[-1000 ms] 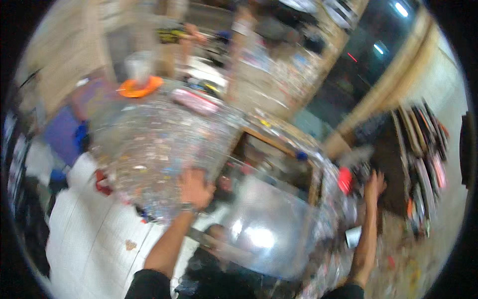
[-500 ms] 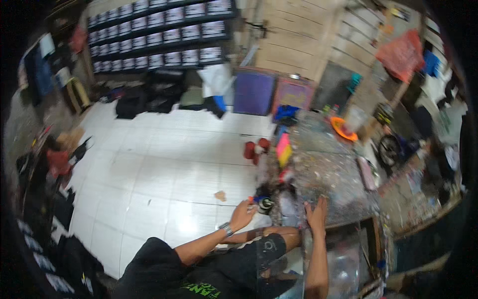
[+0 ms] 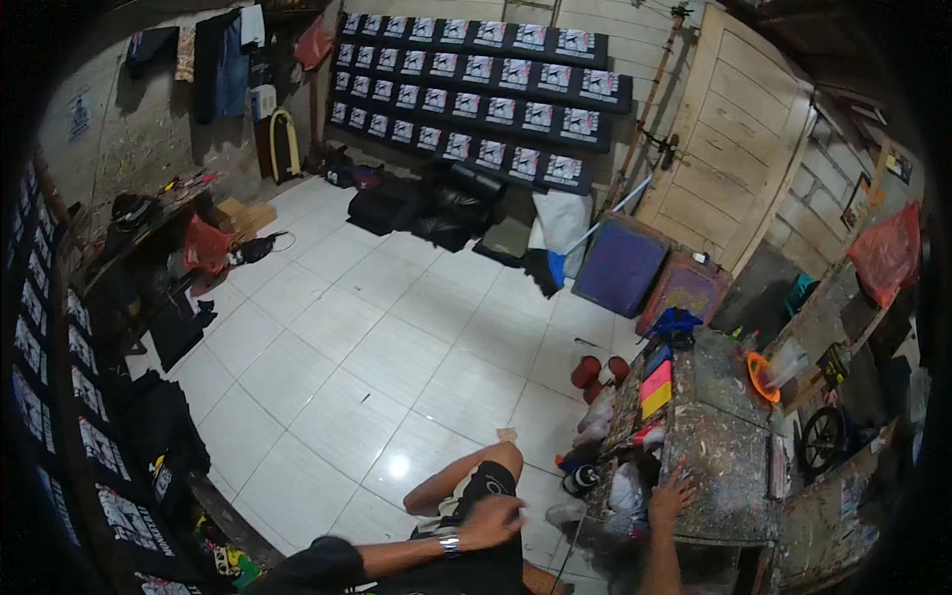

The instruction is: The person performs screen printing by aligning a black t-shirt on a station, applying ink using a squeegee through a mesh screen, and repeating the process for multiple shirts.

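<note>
Tabletop [image 3: 732,474] under R grip [image 3: 672,499], splayed, L grip [image 3: 493,523] over dk shorts [image 3: 493,480], half-curled, hold unclear

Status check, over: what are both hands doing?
Left hand over dark shorts, nothing visibly held. Right hand spread over speckled table. Dark container between them.

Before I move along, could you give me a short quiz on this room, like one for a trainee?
1. Which is nearest the right hand?
A) red plastic bag
B) paint-spattered tabletop
C) wooden door

2. True or false: the left hand has a silver wristwatch at its wrist.

3. How many rows of black printed fabric line the room's far end?

Key: 1. B; 2. True; 3. Four.
</note>
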Available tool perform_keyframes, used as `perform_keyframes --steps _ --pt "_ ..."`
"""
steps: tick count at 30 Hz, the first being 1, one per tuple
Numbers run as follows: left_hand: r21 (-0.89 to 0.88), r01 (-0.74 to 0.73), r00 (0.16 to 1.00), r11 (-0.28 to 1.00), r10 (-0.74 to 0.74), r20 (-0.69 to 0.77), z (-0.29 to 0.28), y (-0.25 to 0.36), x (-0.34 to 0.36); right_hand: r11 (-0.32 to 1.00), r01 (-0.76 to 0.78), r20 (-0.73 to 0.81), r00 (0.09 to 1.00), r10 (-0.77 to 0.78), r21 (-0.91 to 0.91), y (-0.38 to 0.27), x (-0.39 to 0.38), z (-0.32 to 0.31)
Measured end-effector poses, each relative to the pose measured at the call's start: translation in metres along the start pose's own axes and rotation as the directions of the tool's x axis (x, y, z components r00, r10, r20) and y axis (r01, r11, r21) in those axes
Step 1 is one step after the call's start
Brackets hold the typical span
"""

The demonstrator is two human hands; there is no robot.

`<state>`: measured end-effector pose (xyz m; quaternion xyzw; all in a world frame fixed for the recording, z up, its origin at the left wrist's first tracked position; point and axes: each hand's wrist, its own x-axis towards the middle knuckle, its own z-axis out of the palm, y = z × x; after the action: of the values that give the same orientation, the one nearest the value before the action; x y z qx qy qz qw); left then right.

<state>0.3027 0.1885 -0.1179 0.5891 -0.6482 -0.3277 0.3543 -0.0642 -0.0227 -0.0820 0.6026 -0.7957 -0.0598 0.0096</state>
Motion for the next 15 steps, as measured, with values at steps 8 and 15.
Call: perform_keyframes --steps 8,15 --pt "0.031 -0.058 0.838 0.998 0.032 0.545 0.14 0.055 -0.016 0.984 -0.001 0.003 1.0 0.001 -0.176 0.009 0.021 -0.014" --pt "0.114 -0.044 0.88 0.993 -0.016 0.474 0.036 0.063 0.007 0.997 -0.016 -0.107 0.994 0.023 0.071 0.02 0.014 -0.016"
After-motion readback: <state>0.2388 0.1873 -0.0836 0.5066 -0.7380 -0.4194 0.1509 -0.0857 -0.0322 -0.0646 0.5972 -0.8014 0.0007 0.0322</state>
